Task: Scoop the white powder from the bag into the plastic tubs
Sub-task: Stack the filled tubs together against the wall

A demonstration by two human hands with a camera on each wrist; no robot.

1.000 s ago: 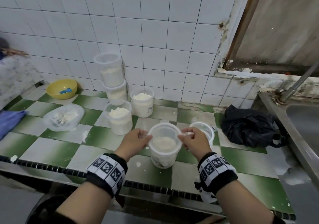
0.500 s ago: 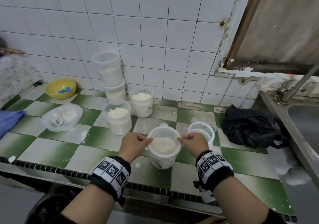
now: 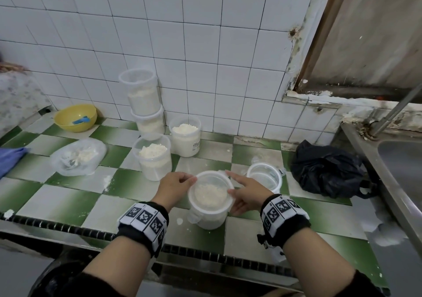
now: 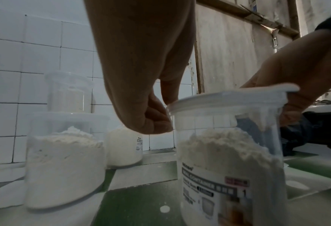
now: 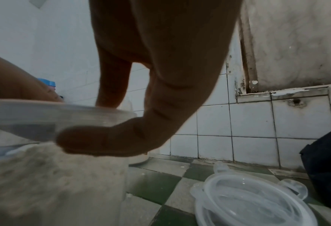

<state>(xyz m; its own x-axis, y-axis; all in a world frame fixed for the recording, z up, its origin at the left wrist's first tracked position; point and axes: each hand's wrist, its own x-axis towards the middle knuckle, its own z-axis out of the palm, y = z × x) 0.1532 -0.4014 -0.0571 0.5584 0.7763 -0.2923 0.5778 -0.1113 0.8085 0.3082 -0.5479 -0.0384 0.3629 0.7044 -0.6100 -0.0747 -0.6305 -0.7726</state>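
Observation:
A clear plastic tub of white powder stands on the green-and-white tiled counter near the front edge, with a translucent lid lying on top. My left hand pinches the lid's left rim; its other fingers curl beside the tub. My right hand holds the right rim, with the index finger on the lid and the thumb under its edge. The plastic bag of powder lies far left.
Two open filled tubs and two stacked lidded tubs stand behind. Spare lids sit right of my hands, then a black bag and a steel sink. A yellow bowl holds a blue scoop.
The tub has come down and nearer the front edge of the counter. My right hand has uncurled, stretching its index finger along the lid's far rim; my left hand stays on the left rim.

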